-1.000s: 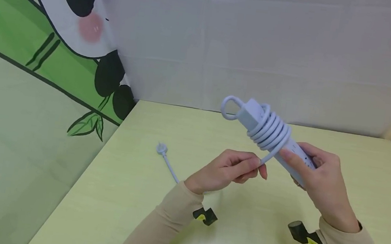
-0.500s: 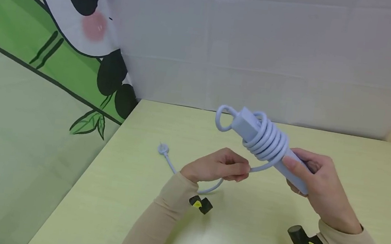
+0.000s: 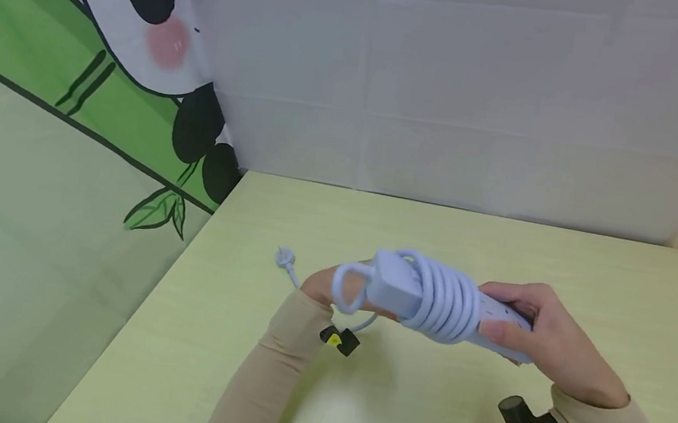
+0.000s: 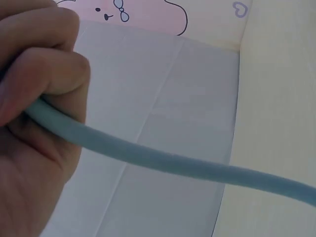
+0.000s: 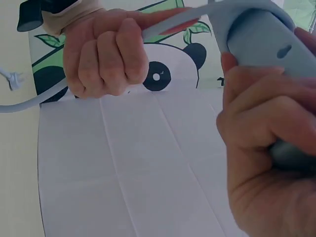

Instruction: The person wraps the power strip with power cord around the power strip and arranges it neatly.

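Note:
My right hand grips one end of a white power strip, holding it above the table with its far end pointing left. Several turns of its cord wrap the middle, and a small loop sticks out at the left end. Behind the strip in the head view, my left hand is mostly hidden. The right wrist view shows that left hand with fingers curled round the cord, which runs taut to the strip. The cord's loose end, with its plug, lies on the table to the left.
The pale yellow table extends under both hands. A grey-white cloth wall stands behind it, and a panda-printed cloth hangs at the left. Each sleeve carries a small black camera.
The power strip has come down and tilted nearer level, its far end swinging left and lower. My left hand has shifted left along with the cord and passed behind the strip.

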Demonstrator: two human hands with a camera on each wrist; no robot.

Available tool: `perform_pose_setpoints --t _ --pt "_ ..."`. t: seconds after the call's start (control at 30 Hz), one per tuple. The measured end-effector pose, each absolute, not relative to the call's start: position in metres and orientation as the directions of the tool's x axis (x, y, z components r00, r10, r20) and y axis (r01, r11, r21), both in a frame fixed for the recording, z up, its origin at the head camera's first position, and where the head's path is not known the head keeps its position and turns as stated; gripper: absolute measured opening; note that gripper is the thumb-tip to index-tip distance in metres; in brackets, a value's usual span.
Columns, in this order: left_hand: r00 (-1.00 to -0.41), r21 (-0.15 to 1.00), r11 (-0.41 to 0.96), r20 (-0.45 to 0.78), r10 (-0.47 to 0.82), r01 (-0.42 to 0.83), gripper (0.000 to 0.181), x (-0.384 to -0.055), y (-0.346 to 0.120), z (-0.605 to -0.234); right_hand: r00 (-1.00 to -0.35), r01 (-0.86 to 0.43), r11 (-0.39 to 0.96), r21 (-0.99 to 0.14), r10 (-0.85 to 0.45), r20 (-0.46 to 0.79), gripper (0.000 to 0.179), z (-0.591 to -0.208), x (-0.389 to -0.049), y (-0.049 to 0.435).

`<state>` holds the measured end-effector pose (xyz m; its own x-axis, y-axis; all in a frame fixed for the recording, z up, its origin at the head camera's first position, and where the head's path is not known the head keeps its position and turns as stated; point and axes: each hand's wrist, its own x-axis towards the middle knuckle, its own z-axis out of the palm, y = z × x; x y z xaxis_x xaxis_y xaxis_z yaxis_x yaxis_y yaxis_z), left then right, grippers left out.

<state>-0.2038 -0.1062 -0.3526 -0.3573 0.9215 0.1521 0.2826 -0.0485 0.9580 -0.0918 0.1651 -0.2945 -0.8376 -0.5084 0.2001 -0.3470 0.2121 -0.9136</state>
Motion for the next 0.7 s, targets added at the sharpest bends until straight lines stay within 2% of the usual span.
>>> perform_pose_setpoints --t 0.07,0.2,0.27,0.33,0.47,0.57,0.7 --pt "-0.329 0.958 -0.039 0.136 0.935 0.283 0.018 -0.206 -0.107 -0.354 -0.782 -0.387 0.183 -0.904 -0.584 0.217 0.034 -0.296 -0.093 0.165" --pt "-0.179 0.975 0.037 0.003 0.984 0.217 0.023 -0.208 -0.105 -0.35 -0.659 -0.424 0.122 -0.898 -0.721 0.213 0.036 -0.299 -0.094 0.163" --pt "-0.162 0.963 0.099 -0.058 0.985 0.252 0.022 -0.211 -0.107 -0.348 -0.608 -0.426 0.128 -0.896 -0.773 0.179 0.034 -0.3 -0.094 0.161" --pt "-0.208 0.932 0.159 -0.094 0.974 0.324 0.028 -0.214 -0.109 -0.348 -0.562 -0.431 0.148 -0.89 -0.816 0.137 0.03 -0.3 -0.095 0.159" --pt "-0.373 0.879 0.237 -0.074 0.925 0.414 0.036 -0.217 -0.109 -0.349 -0.512 -0.426 0.2 -0.882 -0.857 0.053 0.019 -0.3 -0.097 0.155" --pt "-0.432 0.884 0.241 -0.05 0.901 0.401 0.036 -0.214 -0.106 -0.347 -0.489 -0.414 0.206 -0.887 -0.872 0.026 0.015 -0.302 -0.101 0.155" --pt "-0.476 0.889 0.227 -0.012 0.879 0.397 0.032 -0.207 -0.101 -0.339 -0.463 -0.411 0.199 -0.89 -0.886 0.015 0.013 -0.305 -0.103 0.158"
